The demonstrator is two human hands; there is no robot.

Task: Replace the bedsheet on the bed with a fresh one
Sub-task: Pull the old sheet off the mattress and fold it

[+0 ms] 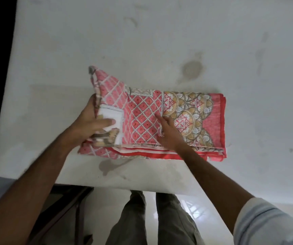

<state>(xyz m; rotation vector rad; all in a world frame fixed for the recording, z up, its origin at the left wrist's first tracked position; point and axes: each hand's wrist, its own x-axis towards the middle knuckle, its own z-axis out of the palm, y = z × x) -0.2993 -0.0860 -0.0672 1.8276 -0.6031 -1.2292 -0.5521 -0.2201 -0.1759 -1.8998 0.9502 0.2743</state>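
Bare, stained white mattress (159, 41) filling the head view, pale glossy floor (151, 209) below its near edge. Folded red patterned bedsheet (186, 121) lying near that edge. Left hand (91, 124) gripping the sheet's lifted left end, thumb across a white label (111, 114). Right hand (168, 135) resting on the folded layers, forefinger extended, remaining fingers hidden, grip unclear.
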